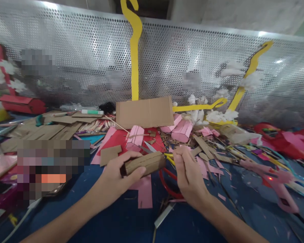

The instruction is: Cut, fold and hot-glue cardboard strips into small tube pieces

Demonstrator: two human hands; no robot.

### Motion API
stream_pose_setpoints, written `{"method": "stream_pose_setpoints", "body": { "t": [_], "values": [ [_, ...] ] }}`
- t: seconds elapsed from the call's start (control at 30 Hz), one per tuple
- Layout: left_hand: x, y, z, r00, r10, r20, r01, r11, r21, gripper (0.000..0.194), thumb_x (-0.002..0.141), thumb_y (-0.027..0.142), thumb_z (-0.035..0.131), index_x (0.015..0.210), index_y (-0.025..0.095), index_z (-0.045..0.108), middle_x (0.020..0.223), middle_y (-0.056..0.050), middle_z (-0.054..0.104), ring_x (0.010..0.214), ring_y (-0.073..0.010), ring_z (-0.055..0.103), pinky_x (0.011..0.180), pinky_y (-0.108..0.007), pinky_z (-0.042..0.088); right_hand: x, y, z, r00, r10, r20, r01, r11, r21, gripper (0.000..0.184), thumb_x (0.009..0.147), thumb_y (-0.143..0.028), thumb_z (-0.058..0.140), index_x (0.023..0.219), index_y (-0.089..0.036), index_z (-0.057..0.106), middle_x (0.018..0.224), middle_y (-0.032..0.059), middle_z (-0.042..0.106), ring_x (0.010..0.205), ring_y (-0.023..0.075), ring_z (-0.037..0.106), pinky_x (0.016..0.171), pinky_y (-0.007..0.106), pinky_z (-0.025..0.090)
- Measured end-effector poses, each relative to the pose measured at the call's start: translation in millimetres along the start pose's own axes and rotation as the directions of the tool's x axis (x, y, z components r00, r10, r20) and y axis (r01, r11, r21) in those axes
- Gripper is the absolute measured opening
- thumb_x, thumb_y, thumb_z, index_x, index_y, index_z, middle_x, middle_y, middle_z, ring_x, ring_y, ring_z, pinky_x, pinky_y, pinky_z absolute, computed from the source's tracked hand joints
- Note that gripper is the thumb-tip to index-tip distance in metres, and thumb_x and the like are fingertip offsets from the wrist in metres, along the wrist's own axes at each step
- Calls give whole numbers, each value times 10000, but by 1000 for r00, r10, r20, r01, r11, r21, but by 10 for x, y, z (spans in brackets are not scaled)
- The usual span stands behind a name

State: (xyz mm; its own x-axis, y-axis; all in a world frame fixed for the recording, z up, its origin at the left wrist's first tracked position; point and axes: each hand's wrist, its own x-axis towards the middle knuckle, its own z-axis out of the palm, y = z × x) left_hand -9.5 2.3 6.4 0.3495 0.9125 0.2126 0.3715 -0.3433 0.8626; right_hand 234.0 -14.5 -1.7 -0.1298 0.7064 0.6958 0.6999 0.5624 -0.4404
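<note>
My left hand (123,173) is closed around a small folded brown cardboard tube (145,163), its fingers behind and its thumb along the front. Close to the tube's right end, my right hand (186,167) has its fingers curled together; whatever they pinch, if anything, is hidden. Beneath the hands lie red-handled scissors (168,179) and pink paper pieces (145,197). Just behind the tube sits a small pink paper box (135,137) on a red sheet (111,145). A flat brown cardboard piece (110,154) lies left of it.
A pink glue gun (271,175) with a lit red light lies at the right. Cardboard strips (55,133) pile up at the left. At the back stands a cardboard box (145,113) beside a tall yellow hook shape (134,60), before a perforated metal panel (91,50).
</note>
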Motion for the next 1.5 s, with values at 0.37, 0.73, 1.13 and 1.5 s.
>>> {"method": "stream_pose_setpoints", "body": {
  "t": [0.37, 0.73, 1.13, 1.5],
  "values": [
    [-51, -63, 92, 997, -22, 74, 33, 988, -151, 364, 939, 422, 679, 1233, 208, 690, 1075, -63, 775, 908, -234, 719, 765, -326, 593, -43, -58, 83, 990, -120, 78, 122, 992, -26, 48, 986, -217, 647, 986, -234, 602, 902, 30, 675, 859, 212, 623, 805, 353, 483],
    [-72, -22, 100, 994, -28, 106, 46, 984, -169, 359, 947, 433, 664, 1226, 208, 680, 1051, -66, 747, 903, -231, 698, 713, -293, 583, -36, -44, 48, 995, 61, 85, -63, 998, 18, 135, 1054, -193, 459, 936, -235, 509, 849, 9, 569, 771, 179, 533, 717, 312, 419],
    [-67, 42, 62, 993, -20, 113, 35, 991, -132, 345, 917, 429, 667, 1176, 203, 691, 928, -38, 687, 794, -201, 616, 654, -272, 506, -17, -1, 82, 960, 245, 135, -271, 937, 221, 284, 965, -365, 650, 1193, -228, 553, 1025, 41, 649, 854, 195, 633, 765, 329, 504],
    [-17, -15, 17, 976, -15, 217, 73, 963, -260, 272, 918, 423, 687, 1003, 165, 696, 908, -24, 636, 743, -156, 518, 639, -263, 399, -30, 17, 138, 912, 265, 314, -389, 805, 448, 379, 938, -353, 697, 1265, -246, 537, 1150, 70, 665, 983, 214, 697, 878, 386, 588]
  ]
}}
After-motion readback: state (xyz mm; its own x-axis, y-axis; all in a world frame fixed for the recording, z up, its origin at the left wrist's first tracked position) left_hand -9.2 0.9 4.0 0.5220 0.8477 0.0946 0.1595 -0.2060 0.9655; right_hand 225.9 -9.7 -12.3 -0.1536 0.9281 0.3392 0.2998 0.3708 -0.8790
